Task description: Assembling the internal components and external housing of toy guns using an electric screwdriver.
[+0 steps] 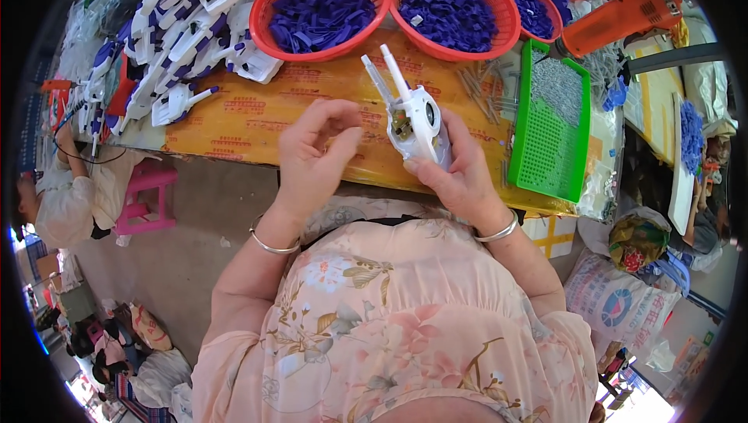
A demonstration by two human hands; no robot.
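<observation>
A white plastic housing (425, 123) with two long prongs pointing away from me is in my right hand (465, 170), whose fingers and thumb wrap its near end. A round dark opening shows on its right side, and small yellowish parts show inside its left side. My left hand (315, 150) hovers left of the housing, apart from it, above the table's near edge. Its fingers are loosely curled, with a gap between thumb and forefinger, and nothing shows in them. Under both hands lies the table (257, 119), covered in yellow-brown tape with red print.
White and purple assemblies (183, 26) are heaped at the far left. Red baskets (269, 40) of purple pieces stand at the back. At right lie a green tray (545, 160) of small metal parts and an orange power tool (623, 14). Another person (74, 201) sits left, near a pink stool (148, 197).
</observation>
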